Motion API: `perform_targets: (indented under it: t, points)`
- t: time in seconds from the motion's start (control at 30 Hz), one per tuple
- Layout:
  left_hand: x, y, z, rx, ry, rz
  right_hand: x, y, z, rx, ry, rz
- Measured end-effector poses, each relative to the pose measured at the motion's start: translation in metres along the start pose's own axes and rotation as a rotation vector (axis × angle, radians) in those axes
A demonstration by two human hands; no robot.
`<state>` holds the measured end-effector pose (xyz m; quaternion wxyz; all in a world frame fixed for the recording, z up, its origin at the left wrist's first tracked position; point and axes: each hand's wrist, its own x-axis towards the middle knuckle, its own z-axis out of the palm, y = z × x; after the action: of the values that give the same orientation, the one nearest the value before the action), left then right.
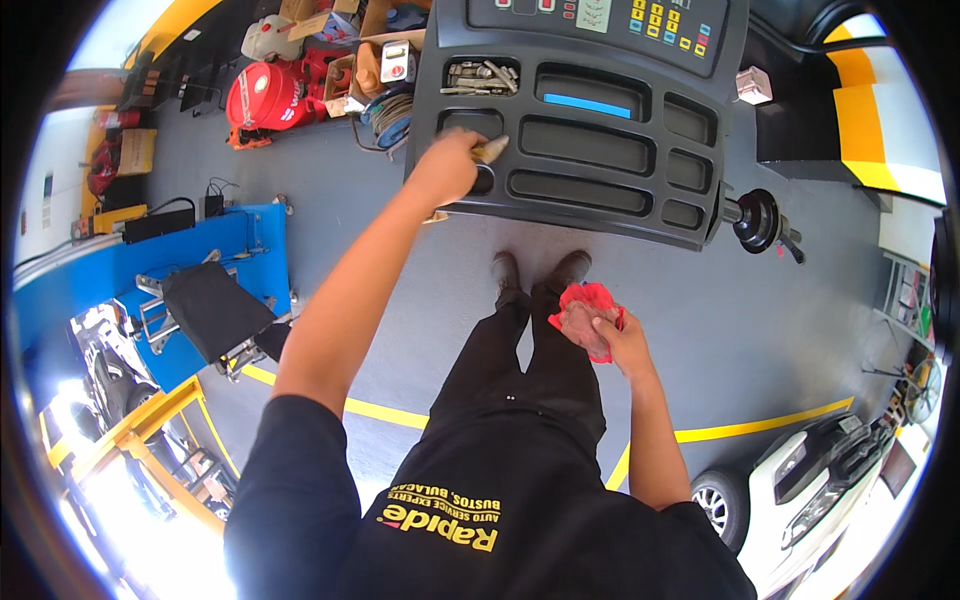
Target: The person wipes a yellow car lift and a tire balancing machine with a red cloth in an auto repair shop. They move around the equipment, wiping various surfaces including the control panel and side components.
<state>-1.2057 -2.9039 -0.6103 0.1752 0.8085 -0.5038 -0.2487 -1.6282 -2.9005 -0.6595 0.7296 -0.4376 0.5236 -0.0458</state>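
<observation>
- The left hand point(448, 172) is over the near left part of a dark grey surface point(655, 215) with moulded compartments, its fingers curled in on a small tan item point(491, 150); blur hides how firmly they hold it.
- The tan item points to the right, above the left-hand compartments.
- The right hand point(628, 342) is nearer the body and apart from the surface, its fingers closed on the edge of a crumpled red cloth point(583, 318) with a greyish patch.
- Metal pieces point(480, 77) fill the far left compartment; a blue strip point(588, 105) lies in the one right of it.
- A button panel point(660, 30) is at the far side, a dark shaft fitting point(757, 220) at the right.
</observation>
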Motion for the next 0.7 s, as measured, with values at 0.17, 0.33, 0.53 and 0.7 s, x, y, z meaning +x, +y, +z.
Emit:
perform_targets:
  t: [0.17,0.33,0.53,0.7]
  points:
    - [-0.083,0.003,0.004,-0.386,-0.419,-0.235,0.001,-0.003,-0.005,0.003,0.054,0.027]
    - [-0.170,-0.062,0.055,-0.140,-0.462,-0.380,0.018,-0.057,-0.005,-0.017,0.278,-0.113]
    - [-0.264,-0.115,0.100,-0.299,-0.637,-0.708,0.076,-0.176,0.060,-0.224,0.280,-0.594]
    - [-0.315,-0.133,0.121,-0.424,-0.526,-0.811,0.145,-0.219,0.165,-0.655,0.440,-1.235]
